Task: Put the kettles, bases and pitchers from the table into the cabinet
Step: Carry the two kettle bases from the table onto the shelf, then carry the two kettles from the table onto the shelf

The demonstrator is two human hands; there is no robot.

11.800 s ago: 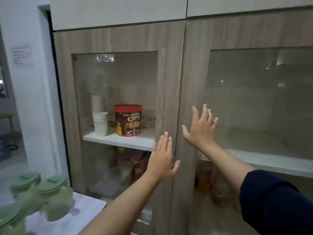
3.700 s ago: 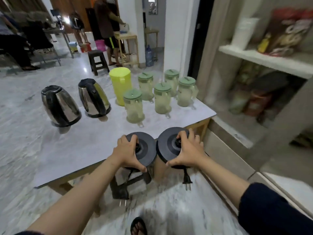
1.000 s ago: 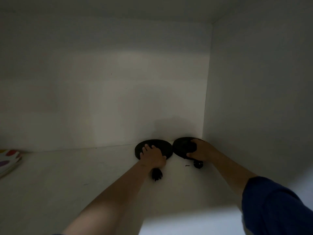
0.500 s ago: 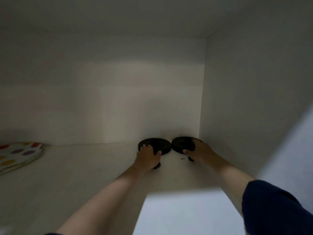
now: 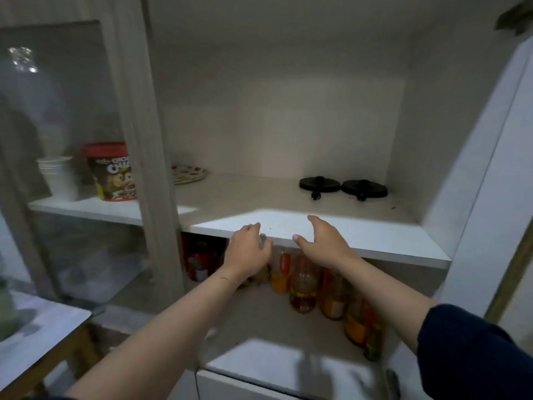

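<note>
At shelf (image 5: pixel 331 235) front edge, holding left hand (image 5: pixel 248 252) and right hand (image 5: pixel 323 243) open, empty; turning benchward for kettles, leaving bases (image 5: pixel 343 186) undisturbed.

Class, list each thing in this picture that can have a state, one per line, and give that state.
Left base: flat on the shelf, released, plug in front.
Right base: flat on the shelf beside it, released.
Left hand: open, holding nothing.
Right hand: open, holding nothing.
Right cabinet door: open.
Left cabinet door: closed.
Cereal tub: upright, lid on.
</note>
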